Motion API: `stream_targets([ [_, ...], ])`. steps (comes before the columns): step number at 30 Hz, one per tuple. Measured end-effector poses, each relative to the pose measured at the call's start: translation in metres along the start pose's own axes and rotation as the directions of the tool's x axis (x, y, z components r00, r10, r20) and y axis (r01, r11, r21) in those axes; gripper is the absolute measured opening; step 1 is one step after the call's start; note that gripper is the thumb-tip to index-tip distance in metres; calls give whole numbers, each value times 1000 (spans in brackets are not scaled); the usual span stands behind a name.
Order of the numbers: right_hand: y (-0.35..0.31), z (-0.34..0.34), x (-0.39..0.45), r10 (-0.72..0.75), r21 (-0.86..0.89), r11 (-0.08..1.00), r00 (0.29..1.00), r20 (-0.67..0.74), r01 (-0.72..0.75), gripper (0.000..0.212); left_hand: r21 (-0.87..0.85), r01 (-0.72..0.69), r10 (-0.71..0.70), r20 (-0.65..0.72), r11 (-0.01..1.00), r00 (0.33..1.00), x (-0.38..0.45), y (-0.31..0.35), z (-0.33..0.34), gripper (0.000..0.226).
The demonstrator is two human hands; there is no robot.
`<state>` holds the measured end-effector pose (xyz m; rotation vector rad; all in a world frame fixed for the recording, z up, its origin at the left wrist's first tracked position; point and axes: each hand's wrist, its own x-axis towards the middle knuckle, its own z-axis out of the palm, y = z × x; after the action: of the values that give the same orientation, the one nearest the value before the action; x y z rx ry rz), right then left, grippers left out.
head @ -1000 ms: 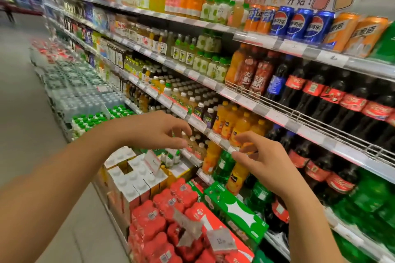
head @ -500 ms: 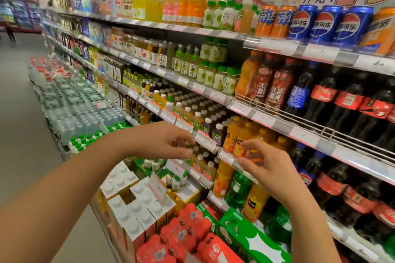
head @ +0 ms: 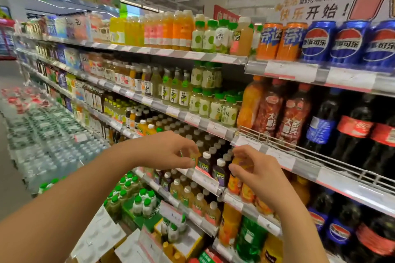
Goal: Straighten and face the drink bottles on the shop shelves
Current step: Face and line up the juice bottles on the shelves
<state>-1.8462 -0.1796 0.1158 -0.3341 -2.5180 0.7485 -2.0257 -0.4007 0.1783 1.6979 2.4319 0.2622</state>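
Both hands reach up to the front edge of one shelf of small drink bottles. Leftmost, the left hand (head: 171,151) has its fingers curled, the tips pinching a small bottle with an orange body and green label (head: 194,157) that is mostly hidden behind them. Just to the right of those fingertips, between the two hands, stand two dark NFC juice bottles with white caps (head: 213,166), upright at the shelf lip and labels facing out. Rows of white-capped bottles (head: 192,132) run back on the shelf above and behind the left hand. The right hand (head: 254,175) comes next, its fingers bent around an orange juice bottle (head: 235,179) at the end of the row; thumb and forefinger close on its upper part, and its cap is hidden. Below both hands sits a lower shelf of pale juice bottles (head: 188,194). Up and to the right of the right hand, a wire-railed shelf holds tall red-labelled bottles (head: 288,117) and dark cola bottles (head: 350,132).
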Motion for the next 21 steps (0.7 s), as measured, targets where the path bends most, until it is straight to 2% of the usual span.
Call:
stream_targets([
  [3,-5,5,25,-7,-19,1000,1000,10,8,35,10,-23,24,-32,1000,999,20,-15,-12,45],
  [8,-21,7,70,-50,-68,997,995,-88,44,36,118,-109,131,-202,987,971,63,-41,-43,46],
  [14,-40,7,124,-75,-193,980,979,-192,38,42,189,-214,273,-380,958,884,126,-76,-84,50],
  [21,-57,-8,183,-42,-301,953,960,-276,-45,41,196,-220,292,-547,956,785,199,-118,-126,66],
])
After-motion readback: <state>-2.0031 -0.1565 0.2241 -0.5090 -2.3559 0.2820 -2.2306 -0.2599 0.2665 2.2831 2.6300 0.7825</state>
